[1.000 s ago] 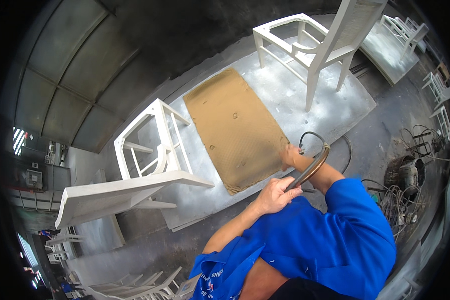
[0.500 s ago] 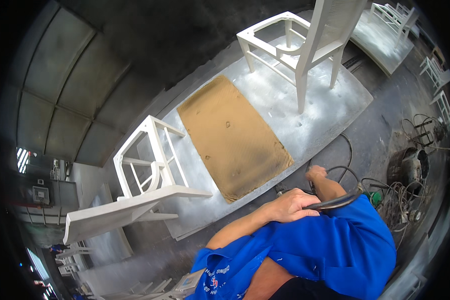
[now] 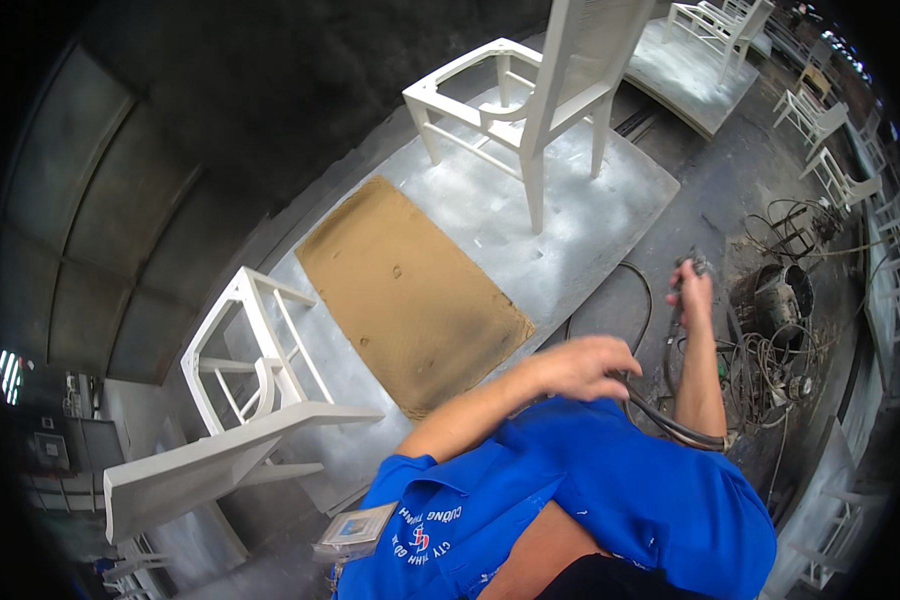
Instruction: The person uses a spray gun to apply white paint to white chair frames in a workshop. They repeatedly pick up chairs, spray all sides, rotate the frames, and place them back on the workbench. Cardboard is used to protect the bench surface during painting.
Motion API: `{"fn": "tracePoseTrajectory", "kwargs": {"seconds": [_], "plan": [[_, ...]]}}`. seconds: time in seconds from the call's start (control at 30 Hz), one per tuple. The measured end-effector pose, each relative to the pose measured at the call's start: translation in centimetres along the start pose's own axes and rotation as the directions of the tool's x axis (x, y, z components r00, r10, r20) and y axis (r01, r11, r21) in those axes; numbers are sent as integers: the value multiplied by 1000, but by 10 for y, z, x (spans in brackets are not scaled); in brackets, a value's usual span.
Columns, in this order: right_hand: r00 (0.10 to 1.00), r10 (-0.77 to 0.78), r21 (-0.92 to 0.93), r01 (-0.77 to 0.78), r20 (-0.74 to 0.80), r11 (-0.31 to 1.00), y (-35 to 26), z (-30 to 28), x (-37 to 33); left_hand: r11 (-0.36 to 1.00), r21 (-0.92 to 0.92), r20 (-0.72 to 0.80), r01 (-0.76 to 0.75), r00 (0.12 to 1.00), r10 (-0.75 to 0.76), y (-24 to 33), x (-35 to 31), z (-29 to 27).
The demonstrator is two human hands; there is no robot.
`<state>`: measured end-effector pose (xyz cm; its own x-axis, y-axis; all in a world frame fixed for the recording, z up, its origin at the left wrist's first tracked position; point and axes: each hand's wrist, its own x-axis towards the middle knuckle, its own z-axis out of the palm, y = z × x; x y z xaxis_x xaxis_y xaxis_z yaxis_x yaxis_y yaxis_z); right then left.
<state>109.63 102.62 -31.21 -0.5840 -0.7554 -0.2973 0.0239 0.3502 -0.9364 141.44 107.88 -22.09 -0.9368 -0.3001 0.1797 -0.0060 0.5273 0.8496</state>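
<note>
On the right, my right hand is raised and closed round a small dark spray gun, seen partly past the fingers. A dark hose hangs below that hand and loops round by my right forearm. In front of my blue shirt, my left hand is slightly blurred, its fingers loosely bent and apart beside the hose. Past it lies a brown cardboard sheet on a grey-white platform. One white chair stands upright at the platform's far end; another white chair is tipped over at the left.
On the floor at the right are a grimy bucket and tangled hoses. A second platform with a white chair is at the far right, and more white chairs line that side. A dark panelled wall rises at the left.
My right hand has swung up and away to the right with the spray gun. The left hand has loosened from the hose and lifted slightly. The view has shifted right.
</note>
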Motion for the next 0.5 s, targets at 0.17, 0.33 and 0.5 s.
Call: {"fn": "tracePoseTrajectory", "kwargs": {"seconds": [0.17, 0.33, 0.5], "plan": [[898, -425, -95, 416, -115, 904, -97, -64, -33, 854, 518, -416, 40, 885, 211, 10, 43, -139], [829, -560, -129, 554, -7, 822, -128, -107, 12, 443, 874, -457, 197, 642, 615, 50, 172, -296], [797, -602, -68, 603, 47, 795, -133, -129, 97, 32, 633, -718, 773, 572, 396, 45, 323, -397]]}}
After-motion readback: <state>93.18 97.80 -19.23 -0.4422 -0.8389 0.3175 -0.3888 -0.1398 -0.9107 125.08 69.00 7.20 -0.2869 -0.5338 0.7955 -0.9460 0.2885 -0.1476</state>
